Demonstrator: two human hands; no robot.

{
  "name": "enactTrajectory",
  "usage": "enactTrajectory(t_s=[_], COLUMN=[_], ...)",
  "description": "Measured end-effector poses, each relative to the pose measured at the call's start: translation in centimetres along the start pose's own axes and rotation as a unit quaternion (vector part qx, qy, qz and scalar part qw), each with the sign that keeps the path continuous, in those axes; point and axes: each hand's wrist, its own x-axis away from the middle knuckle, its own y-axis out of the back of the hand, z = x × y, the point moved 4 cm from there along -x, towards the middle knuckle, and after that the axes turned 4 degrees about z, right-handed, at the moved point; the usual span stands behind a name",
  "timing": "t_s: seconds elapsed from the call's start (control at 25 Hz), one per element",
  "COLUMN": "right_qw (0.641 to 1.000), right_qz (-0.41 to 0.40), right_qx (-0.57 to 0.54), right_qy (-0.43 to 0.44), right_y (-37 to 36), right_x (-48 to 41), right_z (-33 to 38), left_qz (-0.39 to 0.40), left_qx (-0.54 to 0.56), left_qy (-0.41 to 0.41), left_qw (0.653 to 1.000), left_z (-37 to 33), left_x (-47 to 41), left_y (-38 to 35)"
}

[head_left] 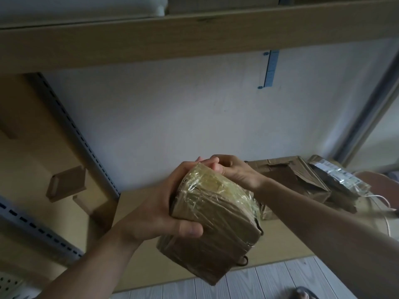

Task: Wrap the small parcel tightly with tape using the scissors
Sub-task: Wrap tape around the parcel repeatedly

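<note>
I hold the small parcel [216, 214] in the air with both hands, above the front of the low wooden shelf [287, 244], and it touches nothing else. Its long axis runs away from me: the far end is raised and the near end hangs down toward the floor [280, 281].

My left hand [159, 212] is on the left flank, about the middle of the length. Its fingers go round behind, where I mostly cannot see them, and the thumb [185, 230] presses across the front face, so this hand grips firmly. My right hand [234, 172] is at the far end, with the fingers curled over the top edge, beside the fingertips of the left. It grips the end of the parcel. Whether it also pinches a loose end of tape, I cannot tell.

Shiny tape [207, 184] covers the far half, just under my right hand, and the near half looks mostly plain brown paper. In my judgement, the part that needs wrapping lies toward me, away from the right fingers and below the left thumb. The next turn must go across the long axis. The left hand, being nearer the middle, is the better one to carry the parcel alone.

I see no scissors in this view. Other brown parcels [289, 180] lie on the shelf, well apart to the right.
</note>
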Motion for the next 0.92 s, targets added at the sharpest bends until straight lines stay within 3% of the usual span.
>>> enactTrajectory(t_s=[0.16,0.24,0.36,0.44,0.52,0.6,0.72,0.84,0.92], right_qw=[0.98,0.967,0.955,0.953,0.962,0.973,0.995,0.984,0.979], right_qz=[-0.174,-0.241,-0.288,-0.276,-0.257,-0.187,-0.059,-0.045,-0.017], right_qx=[-0.093,-0.083,0.055,0.109,0.077,0.117,0.074,0.169,0.202], right_qy=[0.006,0.03,0.048,0.057,0.053,0.064,0.039,-0.034,-0.007], right_y=[0.0,0.1,0.2,-0.4,-0.7,-1.0,-2.1,-2.9,-3.7], right_x=[-0.3,0.0,0.8,1.3,1.5,1.6,1.2,0.3,0.3], right_z=[-1.4,-1.7,-1.2,-0.4,0.1,0.0,-0.2,-1.8,-2.3], left_qz=[-0.059,-0.112,-0.152,-0.171,-0.176,-0.189,-0.213,-0.253,-0.286], left_qx=[0.091,0.135,0.164,0.185,0.194,0.217,0.295,0.36,0.382], left_qy=[0.0,0.015,0.01,0.008,0.006,0.002,-0.005,0.013,0.029], left_qw=[0.994,0.984,0.975,0.968,0.965,0.958,0.932,0.898,0.878], left_z=[0.4,0.9,1.6,1.6,1.5,1.5,1.3,1.3,1.5], left_x=[0.2,0.2,-0.2,-0.5,-0.7,-0.9,-1.4,-1.7,-1.8], left_y=[-0.2,0.2,0.9,1.4,1.7,2.0,2.7,3.5,4.2])
